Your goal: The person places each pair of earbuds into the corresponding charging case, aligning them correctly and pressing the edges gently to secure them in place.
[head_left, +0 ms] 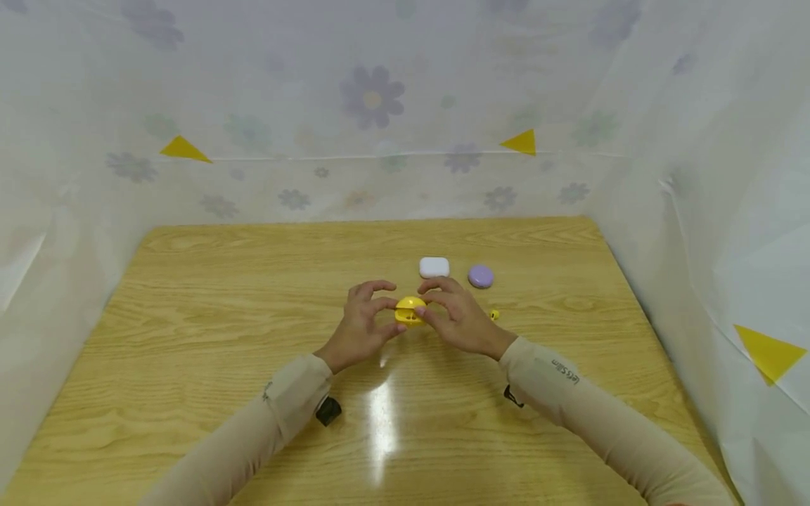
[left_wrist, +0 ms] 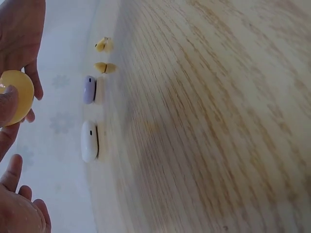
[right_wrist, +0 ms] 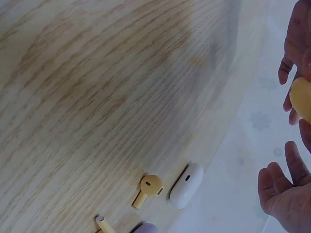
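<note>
A round yellow earbud case [head_left: 410,318] is between the two hands, its domed lid partly raised and dark hollows showing inside. My left hand [head_left: 361,329] pinches its left side between thumb and index finger. From the other side my right hand [head_left: 465,322] grips it, with the thumb at the front opening and fingers on the lid. In both wrist views the case is lifted off the table. A yellow earbud [right_wrist: 151,185] lies on the table, with a second yellow earbud [right_wrist: 104,224] beside it; the right hand hides one of them in the head view.
A white earbud case [head_left: 434,267] and a round purple case [head_left: 480,276] sit closed behind the hands on the wooden table [head_left: 253,281]. Flower-patterned sheeting [head_left: 373,183] hangs at the back and sides, with yellow triangles [head_left: 522,143] on it.
</note>
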A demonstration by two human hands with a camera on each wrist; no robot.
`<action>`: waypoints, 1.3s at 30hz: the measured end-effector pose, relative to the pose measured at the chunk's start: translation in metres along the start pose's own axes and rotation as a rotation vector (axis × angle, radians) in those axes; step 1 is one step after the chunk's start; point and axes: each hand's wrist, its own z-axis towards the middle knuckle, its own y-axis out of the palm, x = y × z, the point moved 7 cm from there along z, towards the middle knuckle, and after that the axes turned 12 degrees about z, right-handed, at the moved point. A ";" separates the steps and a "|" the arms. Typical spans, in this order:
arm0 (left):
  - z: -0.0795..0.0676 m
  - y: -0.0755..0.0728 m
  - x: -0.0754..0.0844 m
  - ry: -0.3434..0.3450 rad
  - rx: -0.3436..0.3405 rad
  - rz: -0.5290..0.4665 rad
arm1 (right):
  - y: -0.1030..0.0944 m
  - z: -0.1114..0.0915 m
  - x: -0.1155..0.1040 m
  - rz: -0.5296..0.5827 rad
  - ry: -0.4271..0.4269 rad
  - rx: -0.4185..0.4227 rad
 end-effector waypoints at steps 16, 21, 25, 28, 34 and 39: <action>0.003 0.002 0.002 -0.061 -0.032 -0.001 | -0.065 -0.008 0.022 -0.028 0.065 0.274; 0.003 0.004 0.001 -0.069 -0.040 0.004 | -0.073 -0.017 0.034 -0.131 0.071 0.283; 0.003 0.004 0.002 -0.072 -0.048 0.001 | -0.074 -0.026 0.048 -0.273 0.137 0.255; 0.003 0.005 0.004 -0.073 -0.053 -0.008 | -0.075 -0.034 0.059 -0.385 0.217 0.223; 0.003 0.007 0.004 -0.069 -0.058 -0.014 | -0.073 -0.050 0.083 -0.511 0.434 0.107; 0.004 0.009 0.004 -0.069 -0.061 -0.025 | -0.068 -0.058 0.097 -0.588 0.514 0.031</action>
